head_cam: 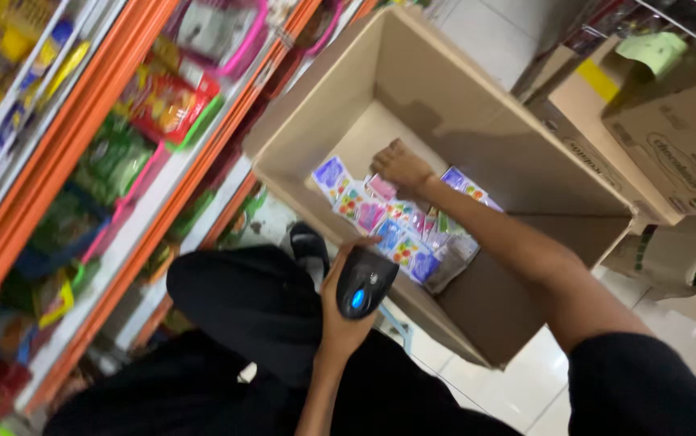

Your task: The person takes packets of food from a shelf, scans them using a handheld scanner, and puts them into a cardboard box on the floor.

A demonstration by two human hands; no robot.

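Along the left edge runs an orange-railed shop shelf point(134, 242), its rows slanting from lower left to upper right; the packets on it, red, green and yellow, are blurred, and what they are cannot be made out. Pink-rimmed hanging baskets point(227, 36) near the top are cut off by the frame.

Low in the middle, the left hand point(340, 311) is wrapped around a black handheld scanner with a blue glowing spot point(364, 284). Its long axis runs from lower left to upper right, with the head end pointing toward the near wall of the box. The forearm below it leaves the frame at the bottom. Dark-clothed knees fill the lower middle, and a black shoe point(308, 242) shows only in part behind them.

To the right stands a large open brown cardboard box point(477, 105) on a pale tiled floor point(517, 387). Inside, a heap of small colourful sachets point(388, 222) lies on its bottom, toward the near wall. The right hand point(400, 165) reaches down into the box with fingers curled, resting on the top of the heap; whether it pinches a sachet cannot be told.

Further cardboard cartons point(655, 145) stand at the right edge, cut off.
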